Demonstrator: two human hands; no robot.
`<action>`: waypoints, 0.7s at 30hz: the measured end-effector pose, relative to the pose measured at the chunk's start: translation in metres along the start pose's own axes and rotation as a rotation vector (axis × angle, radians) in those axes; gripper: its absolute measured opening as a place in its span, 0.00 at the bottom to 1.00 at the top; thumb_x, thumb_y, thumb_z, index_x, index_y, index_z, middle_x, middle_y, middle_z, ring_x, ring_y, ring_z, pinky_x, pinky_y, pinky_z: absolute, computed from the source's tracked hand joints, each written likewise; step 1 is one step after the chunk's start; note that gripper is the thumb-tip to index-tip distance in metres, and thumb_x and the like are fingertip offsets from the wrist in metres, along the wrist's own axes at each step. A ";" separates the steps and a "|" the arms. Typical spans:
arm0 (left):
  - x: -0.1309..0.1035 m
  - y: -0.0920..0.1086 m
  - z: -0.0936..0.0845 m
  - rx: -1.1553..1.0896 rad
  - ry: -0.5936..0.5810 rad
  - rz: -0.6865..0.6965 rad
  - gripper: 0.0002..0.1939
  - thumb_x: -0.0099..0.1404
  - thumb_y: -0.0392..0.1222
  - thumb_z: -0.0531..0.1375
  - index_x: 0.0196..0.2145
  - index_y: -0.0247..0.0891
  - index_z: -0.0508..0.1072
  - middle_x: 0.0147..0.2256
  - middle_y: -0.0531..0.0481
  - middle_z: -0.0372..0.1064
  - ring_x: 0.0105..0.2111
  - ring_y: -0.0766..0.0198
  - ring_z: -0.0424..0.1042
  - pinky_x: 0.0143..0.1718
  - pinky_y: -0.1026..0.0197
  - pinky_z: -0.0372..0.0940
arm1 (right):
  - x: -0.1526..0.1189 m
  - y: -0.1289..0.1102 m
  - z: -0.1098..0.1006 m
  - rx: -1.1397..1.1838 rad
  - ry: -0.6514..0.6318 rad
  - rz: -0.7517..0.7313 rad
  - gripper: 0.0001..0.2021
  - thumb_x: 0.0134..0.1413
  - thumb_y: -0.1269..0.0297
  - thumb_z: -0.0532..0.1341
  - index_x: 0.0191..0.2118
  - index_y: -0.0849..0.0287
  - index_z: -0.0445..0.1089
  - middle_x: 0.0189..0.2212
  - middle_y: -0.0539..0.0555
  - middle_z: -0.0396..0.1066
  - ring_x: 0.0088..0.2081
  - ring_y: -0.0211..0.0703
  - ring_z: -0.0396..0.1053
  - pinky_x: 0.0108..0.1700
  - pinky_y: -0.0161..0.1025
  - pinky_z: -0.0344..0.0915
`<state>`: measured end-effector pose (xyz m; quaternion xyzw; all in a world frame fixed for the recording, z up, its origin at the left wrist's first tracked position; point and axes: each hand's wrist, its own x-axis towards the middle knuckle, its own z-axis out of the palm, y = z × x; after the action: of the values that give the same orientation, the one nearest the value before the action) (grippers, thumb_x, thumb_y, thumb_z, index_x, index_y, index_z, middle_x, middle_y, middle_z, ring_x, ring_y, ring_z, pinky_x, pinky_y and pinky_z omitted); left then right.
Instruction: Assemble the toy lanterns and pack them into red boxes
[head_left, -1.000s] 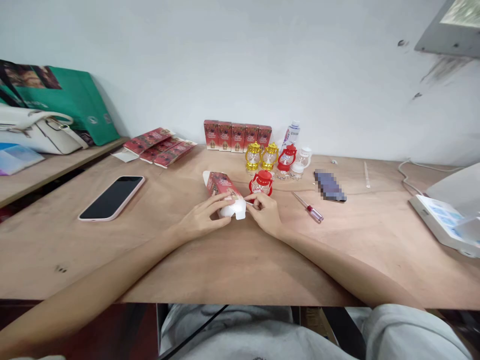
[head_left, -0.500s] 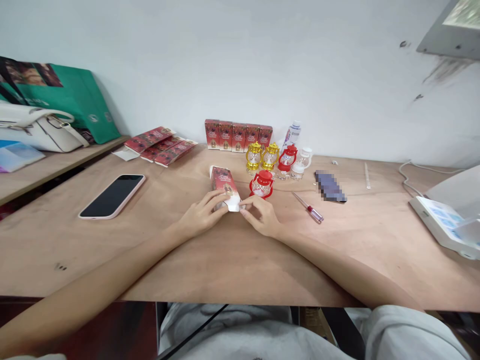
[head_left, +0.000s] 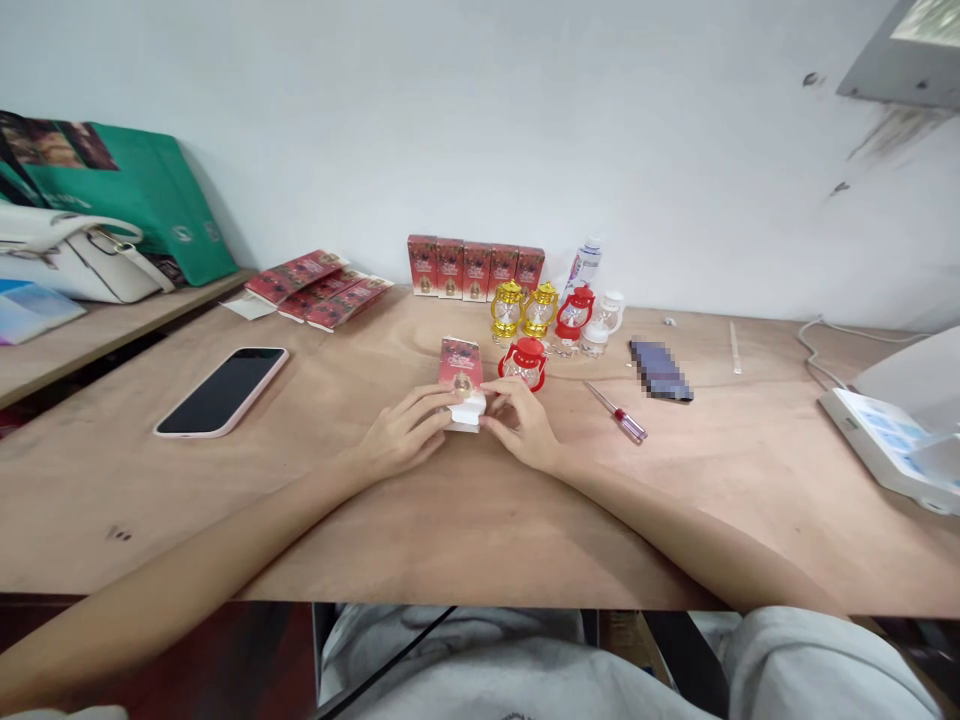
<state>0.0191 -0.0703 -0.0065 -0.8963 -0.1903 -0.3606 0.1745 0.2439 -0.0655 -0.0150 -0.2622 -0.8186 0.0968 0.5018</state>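
A red printed carton [head_left: 460, 366] lies on the table in front of me, its near end showing white flaps. My left hand [head_left: 405, 430] grips its left side near those flaps, fingers closed on the edge. At the right near corner, my right hand [head_left: 523, 425] pinches the carton by the white flap. A red lantern [head_left: 524, 364] stands just beyond my right fingers. Behind it are two gold lanterns [head_left: 507, 312], another red lantern [head_left: 575, 315] and a white lantern [head_left: 600, 325].
Several red cartons [head_left: 477, 271] stand against the wall, and flat cartons [head_left: 330, 302] lie back left. A phone [head_left: 225, 392] is at left. To the right are a screwdriver [head_left: 621, 417], a dark blurred item [head_left: 661, 370] and a white device [head_left: 885, 450]. A bottle [head_left: 585, 265] stands behind the lanterns.
The carton has turned from a slant to nearly straight and come slightly nearer me. Its white end flaps now stand more open to view. Both hands stay on it.
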 end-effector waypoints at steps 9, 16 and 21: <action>0.001 0.003 0.002 -0.164 0.115 -0.026 0.08 0.64 0.35 0.59 0.41 0.38 0.64 0.45 0.41 0.70 0.50 0.60 0.70 0.44 0.58 0.71 | 0.001 0.000 -0.003 -0.071 -0.013 -0.089 0.09 0.58 0.72 0.55 0.41 0.56 0.70 0.40 0.56 0.72 0.43 0.42 0.71 0.44 0.42 0.70; 0.004 0.004 -0.003 0.038 0.088 -0.005 0.15 0.66 0.35 0.56 0.50 0.41 0.67 0.52 0.42 0.65 0.56 0.57 0.64 0.51 0.55 0.68 | -0.003 0.000 0.000 0.077 0.079 -0.017 0.05 0.58 0.71 0.55 0.34 0.58 0.68 0.30 0.53 0.71 0.38 0.40 0.73 0.39 0.38 0.72; 0.012 0.004 -0.003 0.226 0.065 0.037 0.27 0.59 0.50 0.63 0.54 0.41 0.65 0.54 0.37 0.63 0.58 0.46 0.60 0.56 0.40 0.61 | -0.008 -0.007 0.008 0.331 0.091 0.294 0.06 0.58 0.61 0.57 0.35 0.56 0.60 0.31 0.51 0.69 0.30 0.37 0.74 0.32 0.35 0.74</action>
<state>0.0277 -0.0726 0.0034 -0.8622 -0.2076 -0.3624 0.2868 0.2373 -0.0750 -0.0219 -0.2968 -0.7210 0.2901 0.5549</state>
